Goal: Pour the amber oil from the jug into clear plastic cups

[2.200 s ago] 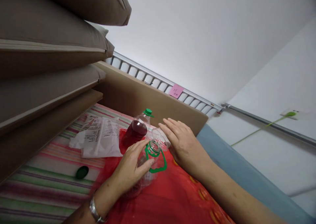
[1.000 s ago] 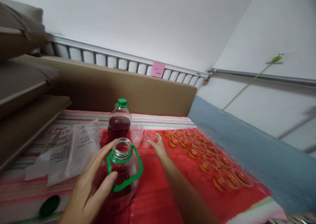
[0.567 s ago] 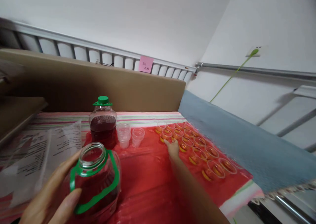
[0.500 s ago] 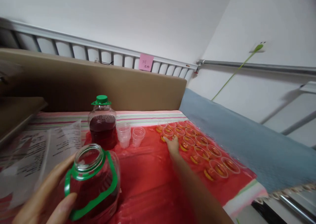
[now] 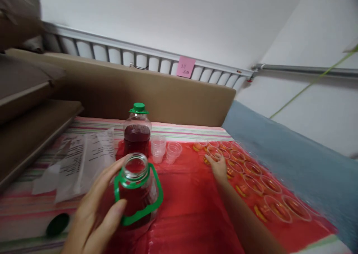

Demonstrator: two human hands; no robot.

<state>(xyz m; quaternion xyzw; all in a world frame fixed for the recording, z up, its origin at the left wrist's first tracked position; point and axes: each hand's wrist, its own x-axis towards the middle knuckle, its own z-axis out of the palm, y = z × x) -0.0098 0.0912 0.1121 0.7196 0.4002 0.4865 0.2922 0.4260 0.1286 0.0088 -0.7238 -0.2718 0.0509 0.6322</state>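
My left hand (image 5: 92, 213) is wrapped round the side of a clear jar (image 5: 152, 190) with a green carrying strap and an uncapped neck. Dark red liquid seems to be inside. Over on the right, my right hand (image 5: 219, 167) has its thumb and fingers about the rim of a clear plastic cup (image 5: 213, 150) at the near left of several rows. Yellow-orange pieces show in or under these cups (image 5: 253, 183). Behind the held jar stands a second jar (image 5: 137, 132) of dark red liquid, capped in green. Two stacks of plastic cups (image 5: 158, 147) are beside it.
Red plastic sheeting (image 5: 184, 198) covers part of a striped cloth (image 5: 181, 129). Printed clear bags (image 5: 84, 160) and a dark green lid (image 5: 57, 224) lie at left. Brown cushioned panels (image 5: 156, 93) border the back and left. A blue covering (image 5: 268, 142) slopes along the right.
The view has swung left, so everything sits farther right and the dark green lid has come into sight. Both hands keep their places, at the jar and the cup.
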